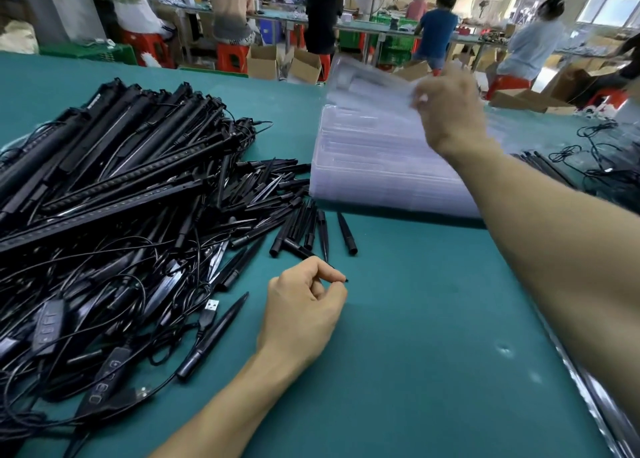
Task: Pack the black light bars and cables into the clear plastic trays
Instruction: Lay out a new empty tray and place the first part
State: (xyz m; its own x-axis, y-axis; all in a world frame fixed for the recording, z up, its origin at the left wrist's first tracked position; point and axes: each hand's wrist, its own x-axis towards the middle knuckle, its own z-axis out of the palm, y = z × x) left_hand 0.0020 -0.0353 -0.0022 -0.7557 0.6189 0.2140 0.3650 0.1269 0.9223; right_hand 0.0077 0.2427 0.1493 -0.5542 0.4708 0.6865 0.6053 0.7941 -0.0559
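Teal table point(433, 319) carries tangled black light bars point(114, 167) and cables point(104, 302) at its left edge, with stacked clear trays point(374, 167) toward its far edge. Pinched at its rim by the right hand point(450, 111), the top tray point(370, 77) hangs tilted above the stack, so a nested tray could cling to it and spill. The left hand point(304, 312), curled, pinches a thin black spike point(341, 277).

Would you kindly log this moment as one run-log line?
right hand: grips raised clear tray | left hand: pinches thin black spike | light bars, cables: piled, unpacked
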